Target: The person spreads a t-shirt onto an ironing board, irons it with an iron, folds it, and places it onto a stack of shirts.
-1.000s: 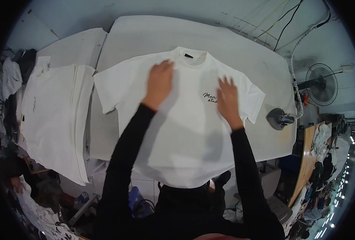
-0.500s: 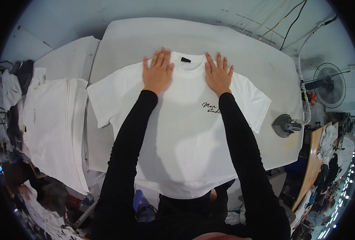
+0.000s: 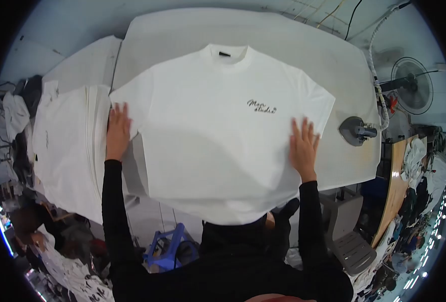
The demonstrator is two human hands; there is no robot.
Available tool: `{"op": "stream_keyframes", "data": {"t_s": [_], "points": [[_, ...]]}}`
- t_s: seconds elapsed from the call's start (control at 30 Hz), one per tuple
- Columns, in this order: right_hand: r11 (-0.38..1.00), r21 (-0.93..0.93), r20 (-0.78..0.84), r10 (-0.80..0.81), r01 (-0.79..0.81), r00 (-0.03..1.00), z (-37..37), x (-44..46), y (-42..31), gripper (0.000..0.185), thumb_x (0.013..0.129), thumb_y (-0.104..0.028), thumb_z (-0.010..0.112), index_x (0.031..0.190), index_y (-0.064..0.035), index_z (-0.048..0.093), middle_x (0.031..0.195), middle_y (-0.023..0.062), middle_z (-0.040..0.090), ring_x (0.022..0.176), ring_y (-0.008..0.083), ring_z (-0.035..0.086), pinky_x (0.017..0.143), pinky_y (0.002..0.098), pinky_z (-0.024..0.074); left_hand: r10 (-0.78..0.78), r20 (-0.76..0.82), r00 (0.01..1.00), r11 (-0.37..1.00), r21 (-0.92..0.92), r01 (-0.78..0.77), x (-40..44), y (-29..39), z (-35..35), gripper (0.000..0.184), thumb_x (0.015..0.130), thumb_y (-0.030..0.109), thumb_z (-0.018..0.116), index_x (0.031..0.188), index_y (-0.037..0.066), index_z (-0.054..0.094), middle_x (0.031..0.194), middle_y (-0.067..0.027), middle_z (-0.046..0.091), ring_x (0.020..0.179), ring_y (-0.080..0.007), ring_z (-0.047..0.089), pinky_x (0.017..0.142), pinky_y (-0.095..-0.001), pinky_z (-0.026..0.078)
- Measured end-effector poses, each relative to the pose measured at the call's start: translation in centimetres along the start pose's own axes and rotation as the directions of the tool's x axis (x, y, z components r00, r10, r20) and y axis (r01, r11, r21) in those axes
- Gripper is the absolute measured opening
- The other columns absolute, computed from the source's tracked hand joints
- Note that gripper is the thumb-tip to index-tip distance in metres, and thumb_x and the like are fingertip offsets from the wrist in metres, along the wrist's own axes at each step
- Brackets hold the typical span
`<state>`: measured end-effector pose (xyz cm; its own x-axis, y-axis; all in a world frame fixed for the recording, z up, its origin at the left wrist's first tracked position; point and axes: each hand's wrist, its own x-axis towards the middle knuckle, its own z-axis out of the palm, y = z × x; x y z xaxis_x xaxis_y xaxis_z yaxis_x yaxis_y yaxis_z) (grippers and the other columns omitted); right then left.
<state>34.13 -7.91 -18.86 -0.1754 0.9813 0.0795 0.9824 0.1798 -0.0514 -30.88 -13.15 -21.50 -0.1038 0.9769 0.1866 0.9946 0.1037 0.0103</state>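
A white T-shirt (image 3: 208, 121) lies spread out on the pale padded table (image 3: 198, 27), its collar toward the far side and its lower hem hanging over the near edge. Black script reading "Mon studio" (image 3: 261, 106) shows on the chest. At the left sleeve's edge is my left hand (image 3: 118, 132), fingers apart and holding nothing. My right hand (image 3: 304, 148) is also open, over the shirt's right side just below the sleeve. An iron (image 3: 356, 131) rests on the table to the right of the shirt.
Stacked white garments (image 3: 67, 146) lie on the left board. A fan (image 3: 412, 85) and a hose are at the right. Below the table are a blue stool (image 3: 168, 249) and a grey chair (image 3: 348, 241). Beyond a wooden table edge (image 3: 390, 189) are piled clothes. A co-worker's hand (image 3: 38, 240) shows lower left.
Both my hands have left the collar and shoulders and moved outward and toward me, the left to the sleeve, the right to the shirt's side. The whole chest print now shows.
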Motion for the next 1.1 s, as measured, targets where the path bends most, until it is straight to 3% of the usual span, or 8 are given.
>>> {"op": "stream_keyframes", "data": {"t_s": [0.1,0.23,0.33,0.5,0.57,0.87,1.07,1.1], "points": [[0.966,-0.005,0.002,0.258,-0.258,0.966,0.0,-6.4,2.9,0.054,0.115,-0.028,0.051,0.169,-0.024,0.046,0.179,0.0219,0.03,0.165,0.0463,0.025,0.129,0.0699,0.0192,-0.411,0.002,0.912,0.85,-0.361,0.384,-2.6,-1.4,-0.7,0.05,0.114,0.017,0.051,0.165,0.014,0.049,0.169,-0.0188,0.049,0.155,-0.0396,0.046,0.121,-0.0539,0.045],[0.946,0.212,-0.037,0.26,-0.247,0.965,-0.2,-13.3,5.9,0.05,0.114,-0.023,0.055,0.163,-0.0105,0.054,0.171,0.0294,0.041,0.161,0.0503,0.032,0.129,0.0603,0.0289,-0.032,-0.101,0.994,0.989,0.14,0.046,-5.3,7.8,-5.4,0.042,0.109,0.007,0.055,0.15,0.005,0.062,0.154,-0.0216,0.062,0.144,-0.0427,0.056,0.118,-0.0463,0.047],[0.919,0.291,-0.015,0.282,-0.265,0.959,-1.0,-17.3,4.5,0.05,0.108,-0.017,0.068,0.155,-0.0023,0.058,0.161,0.031,0.051,0.154,0.0499,0.042,0.125,0.0541,0.0366,-0.452,-0.267,0.851,0.892,-0.165,0.422,-10.0,3.4,-0.1,0.029,0.107,0.013,0.061,0.133,0.004,0.07,0.143,-0.0212,0.067,0.132,-0.0417,0.062,0.11,-0.0492,0.05],[0.874,0.211,-0.173,0.475,-0.438,0.863,-1.7,-19.8,1.7,0.044,0.094,-0.021,0.088,0.124,0.0031,0.067,0.123,0.021,0.068,0.114,0.0377,0.066,0.1,0.0458,0.0553,-0.436,0.004,0.9,0.889,-0.151,0.431,-15.2,13.8,-8.4,0.035,0.095,0.038,0.082,0.094,0.005,0.072,0.106,-0.0138,0.066,0.1,-0.0406,0.062,0.087,-0.0528,0.049],[0.656,0.519,0.003,0.64,-0.548,0.769,-0.8,-19.6,1.9,0.047,0.09,-0.025,0.092,0.116,0.002,0.065,0.112,0.0161,0.065,0.099,0.0302,0.066,0.087,0.0415,0.0569,-0.46,-0.013,0.888,0.865,-0.232,0.445,-19.0,14.3,-6.1,0.045,0.09,0.05,0.085,0.089,0.006,0.073,0.104,-0.0132,0.065,0.102,-0.0413,0.061,0.087,-0.0544,0.049],[0.488,0.707,0.259,0.496,-0.512,0.829,0.4,-23.6,4.8,0.031,0.086,-0.009,0.088,0.104,-0.0009,0.064,0.082,0.0055,0.066,0.073,0.0174,0.062,0.071,0.0331,0.0534,-0.556,0.273,0.785,0.808,-0.041,0.587,-24.6,11.6,-8.4,0.042,0.091,0.049,0.085,0.085,0.008,0.078,0.119,-0.0112,0.066,0.119,-0.0408,0.055,0.095,-0.0558,0.048],[0.886,0.151,0.499,0.314,-0.438,0.807,-4.7,-22.9,8.0,0.022,0.092,-0.011,0.082,0.108,-0.0014,0.072,0.093,0.0137,0.079,0.085,0.029,0.078,0.077,0.0376,0.059,-0.518,0.005,0.856,0.845,-0.155,0.512,-21.8,13.1,-9.2,0.038,0.093,0.031,0.084,0.121,0.009,0.072,0.134,-0.0139,0.062,0.129,-0.0428,0.052,0.108,-0.0563,0.044],[0.856,0.295,0.37,0.307,-0.424,0.877,-4.5,-22.0,9.2,0.022,0.093,-0.013,0.081,0.109,-0.0021,0.072,0.095,0.0146,0.079,0.089,0.0327,0.079,0.079,0.0401,0.0594,-0.467,-0.033,0.884,0.863,-0.238,0.446,-20.8,14.1,-8.7,0.042,0.093,0.029,0.083,0.128,0.009,0.069,0.139,-0.0153,0.06,0.132,-0.0434,0.051,0.111,-0.0568,0.042]]}}
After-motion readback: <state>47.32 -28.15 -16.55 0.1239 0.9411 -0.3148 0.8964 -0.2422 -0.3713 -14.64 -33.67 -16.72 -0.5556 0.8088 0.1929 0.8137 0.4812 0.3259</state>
